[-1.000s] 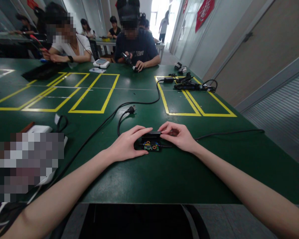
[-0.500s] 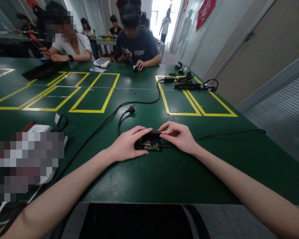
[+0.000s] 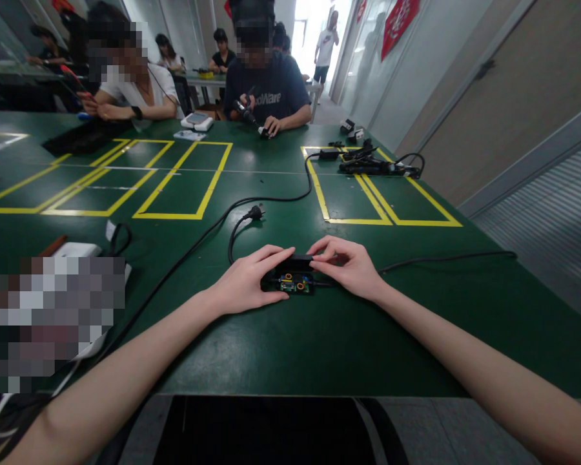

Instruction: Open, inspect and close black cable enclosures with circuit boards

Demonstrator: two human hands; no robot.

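Note:
An opened black power adapter case (image 3: 312, 290) lies on the green table in front of me, with a green circuit board (image 3: 289, 284) and small copper coils showing inside. Behind the board stands its black cover (image 3: 299, 260), tilted up along the far side. My left hand (image 3: 244, 279) spans the left end, its thumb by the near edge and its fingers on the cover. Thumb and fingers of my right hand (image 3: 351, 266) pinch the cover's right end. A black cord (image 3: 322, 283) leaves the case under my right hand.
A power plug (image 3: 255, 212) on a short cord lies beyond my left hand. One long black cable (image 3: 275, 199) crosses the table. Bundled adapters and cords (image 3: 368, 165) lie at the far right. Across the table, a co-worker holds a power screwdriver (image 3: 246, 112). White devices (image 3: 80, 250) sit at left.
My hands, the cover and the case stay almost still. Across the table, the co-worker's power screwdriver has tipped lower. A person in the far doorway has moved and turned.

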